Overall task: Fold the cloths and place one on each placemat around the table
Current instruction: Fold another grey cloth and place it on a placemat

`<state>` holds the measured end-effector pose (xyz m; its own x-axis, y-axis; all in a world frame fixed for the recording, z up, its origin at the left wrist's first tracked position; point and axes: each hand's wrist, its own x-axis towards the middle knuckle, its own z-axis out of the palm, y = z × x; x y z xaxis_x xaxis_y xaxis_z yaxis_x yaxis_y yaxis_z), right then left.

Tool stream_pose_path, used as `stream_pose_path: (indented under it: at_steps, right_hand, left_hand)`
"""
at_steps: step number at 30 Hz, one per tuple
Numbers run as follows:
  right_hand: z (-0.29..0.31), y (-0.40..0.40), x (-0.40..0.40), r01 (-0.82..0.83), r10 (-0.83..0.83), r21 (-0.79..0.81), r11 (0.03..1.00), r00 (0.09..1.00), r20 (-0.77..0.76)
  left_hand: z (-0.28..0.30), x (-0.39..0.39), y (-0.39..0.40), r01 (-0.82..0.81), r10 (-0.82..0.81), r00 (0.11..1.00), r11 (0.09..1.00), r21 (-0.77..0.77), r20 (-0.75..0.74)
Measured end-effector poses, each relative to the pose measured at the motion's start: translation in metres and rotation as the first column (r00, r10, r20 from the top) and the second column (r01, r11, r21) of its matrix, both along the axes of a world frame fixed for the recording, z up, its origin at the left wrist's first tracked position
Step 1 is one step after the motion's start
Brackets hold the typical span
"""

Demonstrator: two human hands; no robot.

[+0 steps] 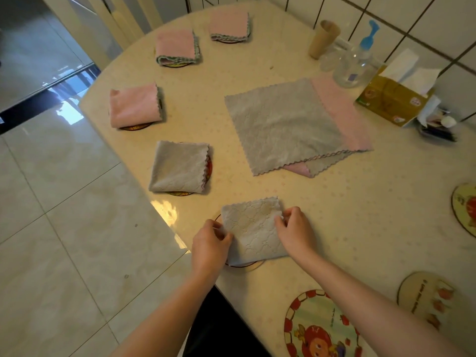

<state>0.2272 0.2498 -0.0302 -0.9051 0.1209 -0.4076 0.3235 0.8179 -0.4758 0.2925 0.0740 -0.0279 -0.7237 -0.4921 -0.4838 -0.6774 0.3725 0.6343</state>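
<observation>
While my left hand (210, 239) and right hand (293, 228) pinch opposite edges of the folded grey cloth (253, 231), I square it over the round placemat (244, 265) at lower centre. Unfolded cloths (291, 124) wait at centre right, I think for the bare mats (319, 328) at lower right.

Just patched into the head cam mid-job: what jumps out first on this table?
Both hands, left hand and right hand, pinch a folded grey cloth on a round placemat at the near table edge. Beyond it, four folded cloths already sit on placemats along the left edge, one grey and three pink. A pile of unfolded cloths lies flat mid-table, and bare placemats wait at the near right.
</observation>
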Motion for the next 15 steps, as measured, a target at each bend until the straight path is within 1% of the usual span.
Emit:
stream_pose_path:
  at_steps: [2, 4, 6, 8, 10, 12, 13, 15]
  right_hand:
    - [0.002, 0.005, 0.008, 0.044, -0.042, -0.016, 0.999, 0.993, 0.115]
    - [0.004, 0.009, 0.012, 0.145, -0.111, -0.112, 0.983, 0.959, 0.261]
    - [0.003, 0.010, 0.016, 0.253, -0.160, -0.216, 0.943, 0.914, 0.372]
    - [0.004, 0.009, 0.016, 0.311, -0.196, -0.238, 0.920, 0.892, 0.407]
    - [0.005, 0.009, 0.014, 0.372, -0.226, -0.261, 0.891, 0.861, 0.455]
    - [0.008, 0.009, 0.012, 0.419, -0.224, -0.296, 0.859, 0.825, 0.519]
    - [0.014, 0.008, 0.012, 0.414, -0.200, -0.317, 0.853, 0.822, 0.534]
    - [0.019, 0.005, 0.014, 0.405, -0.158, -0.393, 0.825, 0.835, 0.527]
  left_hand:
    - [0.002, -0.010, 0.003, -0.010, 0.011, 1.000, 1.000, 0.021, -0.010]
    - [0.002, -0.020, 0.005, -0.061, 0.060, 0.998, 0.995, 0.073, 0.018]
    - [0.003, -0.031, 0.008, -0.138, 0.127, 0.988, 0.981, 0.135, 0.087]
    - [0.004, -0.040, 0.008, -0.188, 0.161, 0.976, 0.963, 0.192, 0.148]
    - [0.010, -0.046, 0.007, -0.222, 0.181, 0.971, 0.928, 0.301, 0.158]
    - [0.019, -0.049, 0.004, -0.236, 0.197, 0.971, 0.862, 0.449, 0.132]
    - [0.025, -0.048, 0.001, -0.232, 0.205, 0.973, 0.828, 0.510, 0.110]
    - [0.033, -0.042, -0.008, -0.219, 0.222, 0.973, 0.784, 0.581, 0.067]
